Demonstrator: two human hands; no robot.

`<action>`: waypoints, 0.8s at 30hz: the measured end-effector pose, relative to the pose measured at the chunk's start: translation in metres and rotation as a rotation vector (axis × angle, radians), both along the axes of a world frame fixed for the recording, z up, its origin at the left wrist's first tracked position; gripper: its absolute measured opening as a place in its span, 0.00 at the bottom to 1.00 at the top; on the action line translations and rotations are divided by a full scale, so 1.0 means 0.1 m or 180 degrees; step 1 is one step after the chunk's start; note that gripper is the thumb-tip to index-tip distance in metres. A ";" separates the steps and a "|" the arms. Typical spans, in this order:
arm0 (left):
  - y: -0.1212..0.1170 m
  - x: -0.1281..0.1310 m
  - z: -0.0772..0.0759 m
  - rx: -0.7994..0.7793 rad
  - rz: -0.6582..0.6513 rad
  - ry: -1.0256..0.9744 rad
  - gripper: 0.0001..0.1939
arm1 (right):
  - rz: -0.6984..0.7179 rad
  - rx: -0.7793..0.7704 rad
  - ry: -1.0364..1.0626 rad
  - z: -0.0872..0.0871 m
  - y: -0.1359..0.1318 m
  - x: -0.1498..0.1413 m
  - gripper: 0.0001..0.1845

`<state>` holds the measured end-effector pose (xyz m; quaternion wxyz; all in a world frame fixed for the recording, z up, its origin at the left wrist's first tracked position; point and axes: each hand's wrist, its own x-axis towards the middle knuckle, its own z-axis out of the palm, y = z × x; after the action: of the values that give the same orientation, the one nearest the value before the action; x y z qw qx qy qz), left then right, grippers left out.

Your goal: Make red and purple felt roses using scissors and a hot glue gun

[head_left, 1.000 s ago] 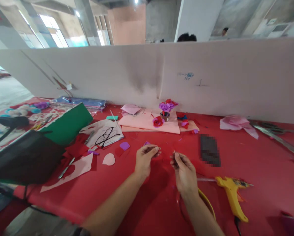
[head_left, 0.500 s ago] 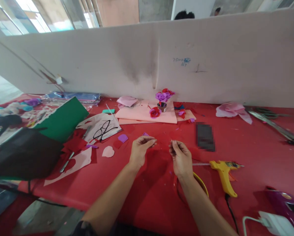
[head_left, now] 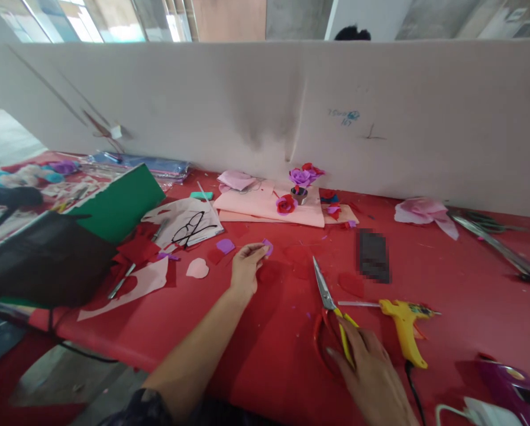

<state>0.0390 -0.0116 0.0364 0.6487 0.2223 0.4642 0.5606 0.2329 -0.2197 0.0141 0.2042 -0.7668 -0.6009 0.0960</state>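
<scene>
My left hand [head_left: 246, 266] is closed, pinching a small purple petal-shaped piece [head_left: 268, 247] between thumb and fingertips above the red table. On the right, my right hand [head_left: 367, 364] has its fingers and thumb around the yellow handle of a pair of scissors [head_left: 325, 290]. The blades point away from me and look closed; the red handle loop lies left of my fingers. Another purple piece [head_left: 225, 246] and a pale pink petal-shaped piece [head_left: 197, 268] lie left of my left hand.
A yellow glue gun [head_left: 404, 328] lies right of the scissors, below a blurred dark rectangle [head_left: 374, 255]. Purple and red flowers [head_left: 307, 175] stand at the back by the white partition [head_left: 203, 106]. Glasses [head_left: 191, 229] and a green board [head_left: 118, 204] are at left.
My right hand has moved down and back to the scissors and taken their handle. My left hand has picked up the purple piece. The view has shifted slightly.
</scene>
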 end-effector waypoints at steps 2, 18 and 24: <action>0.00 0.00 -0.01 -0.0101 0.0005 -0.0010 0.14 | -0.0084 -0.0170 0.0263 0.01 -0.01 0.04 0.25; 0.03 -0.03 0.03 0.0252 0.0344 -0.0103 0.11 | -0.0751 -0.0851 0.4230 -0.10 0.13 -0.29 0.32; 0.01 -0.06 0.13 0.0468 0.0460 -0.0198 0.11 | -0.0187 -0.0558 0.4459 0.29 0.40 -0.66 0.23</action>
<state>0.0327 -0.0108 0.0493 0.6026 0.2178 0.4162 0.6451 0.1666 -0.1799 0.0426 0.4829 -0.5542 -0.2972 0.6094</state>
